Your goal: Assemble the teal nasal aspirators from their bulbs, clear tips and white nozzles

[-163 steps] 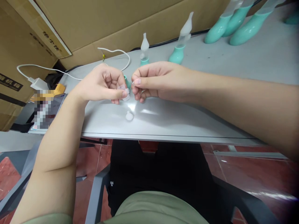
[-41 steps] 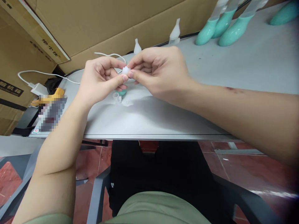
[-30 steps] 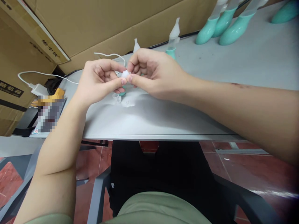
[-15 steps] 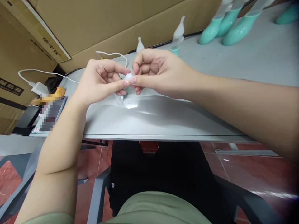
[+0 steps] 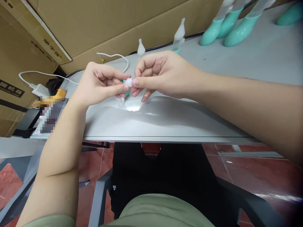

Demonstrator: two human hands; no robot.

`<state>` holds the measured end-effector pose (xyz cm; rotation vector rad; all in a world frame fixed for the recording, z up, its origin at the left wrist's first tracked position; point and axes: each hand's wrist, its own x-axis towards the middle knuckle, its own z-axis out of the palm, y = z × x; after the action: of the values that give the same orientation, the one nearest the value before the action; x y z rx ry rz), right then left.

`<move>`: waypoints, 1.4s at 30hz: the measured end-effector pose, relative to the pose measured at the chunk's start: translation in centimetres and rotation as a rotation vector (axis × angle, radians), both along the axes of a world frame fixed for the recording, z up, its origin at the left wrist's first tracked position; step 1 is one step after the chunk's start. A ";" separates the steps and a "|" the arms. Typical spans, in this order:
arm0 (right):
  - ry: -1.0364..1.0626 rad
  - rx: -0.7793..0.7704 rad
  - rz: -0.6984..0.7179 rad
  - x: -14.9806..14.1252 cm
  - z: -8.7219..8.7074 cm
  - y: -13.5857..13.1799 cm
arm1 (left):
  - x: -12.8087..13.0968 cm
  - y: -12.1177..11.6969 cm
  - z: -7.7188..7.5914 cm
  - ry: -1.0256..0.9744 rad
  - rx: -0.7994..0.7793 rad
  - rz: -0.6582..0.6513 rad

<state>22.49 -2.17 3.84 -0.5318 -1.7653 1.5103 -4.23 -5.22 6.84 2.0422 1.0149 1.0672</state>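
Between my two hands, just above the table, is a small white silicone nozzle tip. My left hand pinches it from the left between thumb and index finger. From the right, my right hand has its thumb against the tip's other end, with the lower fingers loosely spread. Below my left fingers a clear plastic piece lies on the table, partly hidden. A tiny clear part rests to its right. Behind the left fingertips shows a bit of a mint-green bulb, mostly covered.
Two nasal aspirators with white tips, a nearer one and another, stand behind my hands. Several green-bulbed ones are at the far right. A white cable, a phone and cardboard boxes border the grey table.
Earlier my left hand held the clear piece while the white tip lay on the table; now the clear piece is down and the tip is in my hands. My right lower fingers have just spread.
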 end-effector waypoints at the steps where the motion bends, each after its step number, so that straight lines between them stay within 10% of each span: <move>1: 0.002 0.000 0.006 0.0 0.0 0.0 | -0.1 0.1 -0.1 -0.004 0.012 0.004; 14: -0.147 0.182 0.016 0.2 0.1 -0.2 | -3.2 1.1 1.5 0.079 0.291 -0.188; 22: -0.484 0.455 0.191 -0.6 -0.2 -1.2 | -2.2 -2.0 4.5 0.641 -0.219 -0.236; 29: -0.551 0.509 0.144 -1.1 -0.3 -1.3 | -1.5 -1.8 3.9 0.779 -0.296 -0.191; 38: -0.525 0.501 0.147 -0.8 -0.3 -1.1 | -2.4 -1.6 4.4 0.703 -0.363 -0.232; 42: -0.375 0.465 0.088 0.0 0.4 -1.0 | -3.3 -0.9 3.5 0.387 -0.129 -0.308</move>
<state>22.48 -3.16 4.28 -0.5236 -2.3686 1.0417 -7.49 -6.10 10.36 2.2529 0.8828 0.4470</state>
